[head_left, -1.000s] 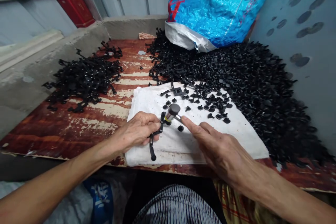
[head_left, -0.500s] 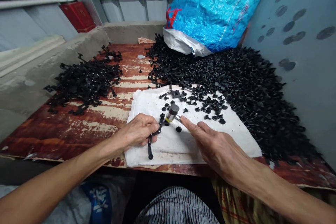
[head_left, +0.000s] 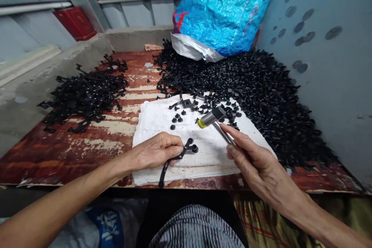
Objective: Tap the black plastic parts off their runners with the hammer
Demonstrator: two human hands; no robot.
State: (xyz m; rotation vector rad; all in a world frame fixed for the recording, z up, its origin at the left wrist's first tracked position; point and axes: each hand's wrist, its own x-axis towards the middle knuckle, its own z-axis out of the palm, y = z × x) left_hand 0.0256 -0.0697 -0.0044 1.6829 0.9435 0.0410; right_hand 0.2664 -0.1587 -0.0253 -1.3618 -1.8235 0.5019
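Observation:
My left hand pinches a black plastic sprue strip that lies on a white cloth; its far end carries round black caps. My right hand grips the thin metal handle of a small hammer, whose head is raised above the cloth, right of the strip. Several loose black caps lie scattered on the cloth beyond the hands.
A big heap of black caps fills the right side, under a blue sack. A pile of stripped black sprues lies at the left on the worn red board. Grey walls close the bench in.
The hammer head has lifted off the strip and swung up to the right. My left hand has drawn the strip a little toward me. The view has shifted.

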